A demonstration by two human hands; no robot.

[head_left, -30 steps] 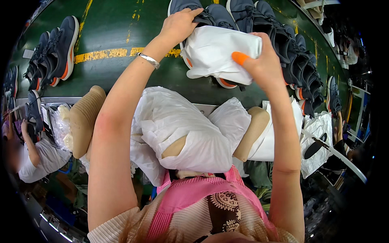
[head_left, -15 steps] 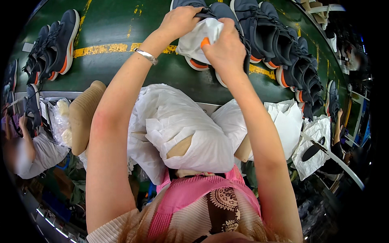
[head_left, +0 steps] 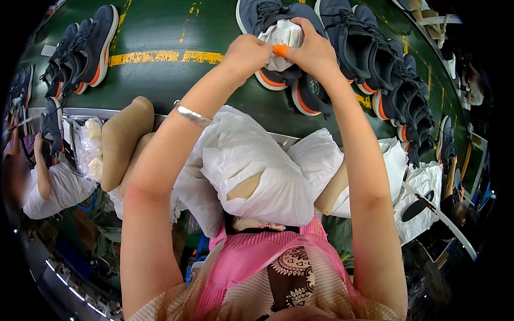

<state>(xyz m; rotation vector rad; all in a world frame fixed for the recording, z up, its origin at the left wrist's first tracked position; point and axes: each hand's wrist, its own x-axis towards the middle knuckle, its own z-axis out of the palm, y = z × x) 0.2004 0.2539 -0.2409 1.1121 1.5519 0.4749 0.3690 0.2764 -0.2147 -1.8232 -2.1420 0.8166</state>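
Observation:
A dark grey sneaker [head_left: 266,16] with laces and a white-and-orange sole lies on the green bench ahead of me. A crumpled wad of white paper [head_left: 285,36] sits at its opening. How deep the paper goes into the shoe is hidden. My left hand [head_left: 248,53] pinches the paper's left edge. From the other side, my right hand [head_left: 315,50] is closed around the paper, its thumb wearing an orange wrap [head_left: 280,51]. Close by, under my right wrist, is another dark sneaker [head_left: 310,95].
A row of dark sneakers [head_left: 393,75] runs down the right; more sneakers [head_left: 88,51] stand at left. White-wrapped bundles [head_left: 251,160] lie between me and the green bench [head_left: 160,80]. Tan padded rolls [head_left: 126,142] lie left. Another person [head_left: 59,182] works at far left.
My left hand has left the sneaker's upper edge and come down to the paper. The paper looks more bunched, and the sneaker's laces now show above it. The view has shifted slightly.

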